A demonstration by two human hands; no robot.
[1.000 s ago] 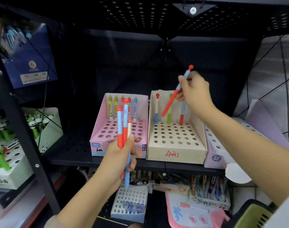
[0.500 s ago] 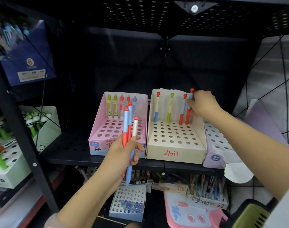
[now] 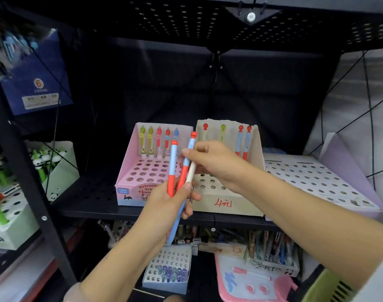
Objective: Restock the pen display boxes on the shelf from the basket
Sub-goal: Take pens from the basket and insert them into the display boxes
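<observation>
Blue folder (image 3: pixel 37 83) hanging upper left; green panda pens (image 3: pixel 41 160) in white box at left; pink writing board (image 3: pixel 249 280) on lower shelf beside small box of purple pens (image 3: pixel 171 273).

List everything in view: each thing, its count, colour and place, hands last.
Pens in hand: three, blue, red and cream, gripped in the left hand.
Beige display box: one, on the black shelf, four pens standing in its back row.
Pink display box: one, left of the beige box, five pens at the back.
Lilac display box: one, right of the beige box, no pens visible in it.
Panda pen boxes: white-green, on the far-left rack.
Blue folder: one, upper left.
Small blue box: one, lower shelf, purple items inside.
Green basket: bottom right corner.
Left hand: holds the bundle.
Right hand: pinches one pen of the bundle.
</observation>
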